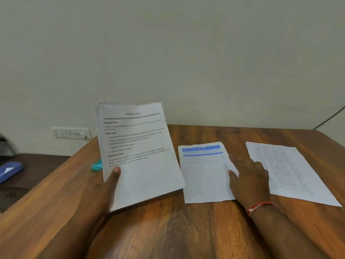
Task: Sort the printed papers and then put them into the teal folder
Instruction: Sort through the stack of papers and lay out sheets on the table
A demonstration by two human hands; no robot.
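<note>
Printed papers point(141, 156) sit in three lots. A stack point(149, 180) is held tilted up over the left of the wooden table point(168, 230). A blue-header sheet point(203, 174) lies flat at centre and a dense-table sheet point(291, 172) lies flat to the right, close together without overlapping.

Left hand point(106, 186) pinches the stack at its lower left edge, thumb point(116, 170) on the front page, other fingers hidden behind. Right hand point(250, 178) lies palm-down with straight, slightly spread fingers on the right edge of the blue-header sheet, pressing rather than pinching. Cannot tell if it also touches the dense-table sheet.

Teal folder point(97, 165): only a teal scrap shows on the table past the stack's left edge. Probably the folder, rest hidden.

Handling, judged:
- Stack is light and floppy and bows a little. A one-edge pinch lets pages fan or slip, so supporting it from below or squaring it on the table looks safer.
- Single sheets are very light and limp, lie flush on smooth wood, and are hard to pick straight up. Best bet is to slide one to the table edge or lift a corner, then pinch it.
- Paper creases easily, so avoid hard pinches mid-page.
</note>
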